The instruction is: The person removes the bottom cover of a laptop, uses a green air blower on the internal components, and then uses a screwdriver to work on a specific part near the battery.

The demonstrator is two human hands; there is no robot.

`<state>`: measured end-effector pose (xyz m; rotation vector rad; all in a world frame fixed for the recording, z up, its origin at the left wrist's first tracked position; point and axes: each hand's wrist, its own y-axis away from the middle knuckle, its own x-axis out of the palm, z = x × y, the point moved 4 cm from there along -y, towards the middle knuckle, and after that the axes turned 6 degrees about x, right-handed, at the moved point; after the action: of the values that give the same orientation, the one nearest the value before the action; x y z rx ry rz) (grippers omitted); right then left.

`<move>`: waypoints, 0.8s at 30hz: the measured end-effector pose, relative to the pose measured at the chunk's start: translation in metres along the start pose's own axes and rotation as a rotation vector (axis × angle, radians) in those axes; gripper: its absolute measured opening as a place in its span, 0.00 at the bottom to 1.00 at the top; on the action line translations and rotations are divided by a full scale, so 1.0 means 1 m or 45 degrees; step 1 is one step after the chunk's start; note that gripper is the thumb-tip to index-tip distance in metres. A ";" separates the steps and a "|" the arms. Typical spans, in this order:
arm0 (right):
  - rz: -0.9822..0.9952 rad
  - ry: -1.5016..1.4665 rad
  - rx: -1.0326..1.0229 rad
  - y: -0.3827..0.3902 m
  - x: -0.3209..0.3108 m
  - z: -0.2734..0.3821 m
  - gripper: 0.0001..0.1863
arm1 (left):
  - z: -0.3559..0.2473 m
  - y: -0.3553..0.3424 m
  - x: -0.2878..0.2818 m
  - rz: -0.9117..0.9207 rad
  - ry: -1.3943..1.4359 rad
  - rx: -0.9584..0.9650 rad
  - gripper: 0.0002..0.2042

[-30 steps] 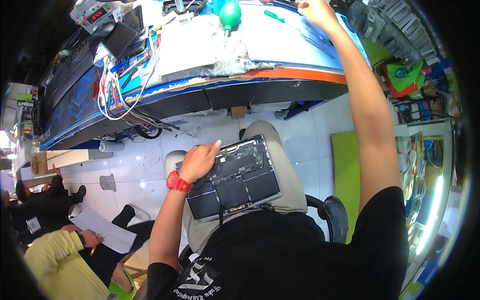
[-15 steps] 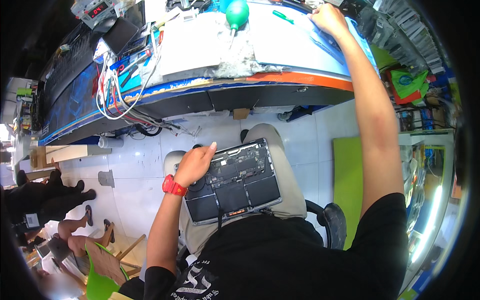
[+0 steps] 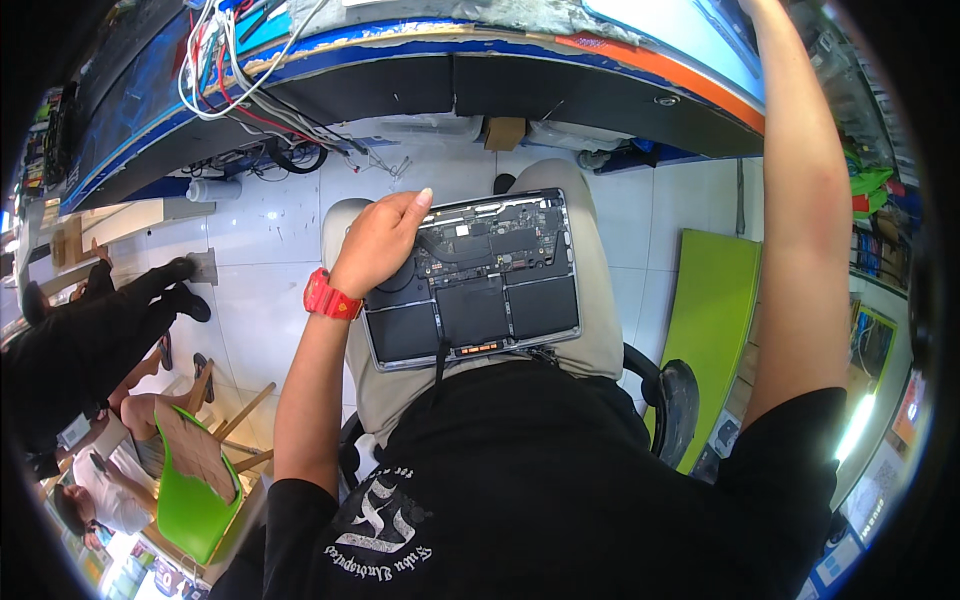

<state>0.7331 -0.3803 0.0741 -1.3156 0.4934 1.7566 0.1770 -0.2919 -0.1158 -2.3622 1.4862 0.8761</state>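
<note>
An opened laptop base [image 3: 480, 270] lies across my lap, its underside off so that the circuit board and several black battery cells show. My left hand [image 3: 385, 235] grips its far left corner; the thumb points up along the top edge and the other fingers are hidden. A red watch is on that wrist. My right arm stretches far forward over the workbench [image 3: 500, 40]. Only a sliver of my right hand [image 3: 752, 6] shows at the upper frame edge, so its fingers are out of sight.
White and red cables [image 3: 222, 90] hang over the bench's front edge on the left. A black chair armrest [image 3: 675, 405] and a green panel [image 3: 705, 330] are on my right. At left are other people and a green chair [image 3: 195, 510].
My view has tilted down, so the bench slides toward the top and my right hand is nearly cut off. My left hand keeps its hold on the laptop base.
</note>
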 end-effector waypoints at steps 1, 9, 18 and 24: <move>-0.004 0.039 0.088 0.005 -0.003 0.005 0.10 | -0.005 0.003 -0.002 -0.079 -0.012 0.057 0.23; -0.085 -0.538 0.067 0.066 -0.055 0.006 0.07 | -0.063 0.068 0.019 0.009 -0.417 0.531 0.11; 0.451 -0.897 -0.011 0.333 0.001 0.078 0.06 | -0.075 0.110 0.054 0.126 -0.570 0.431 0.18; 0.878 -0.669 0.162 0.457 0.117 0.088 0.04 | -0.082 0.115 0.064 0.167 -0.622 0.421 0.22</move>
<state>0.3012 -0.5202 -0.0819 -0.5643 0.7922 2.4762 0.1272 -0.4324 -0.0734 -1.6812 1.4512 1.0489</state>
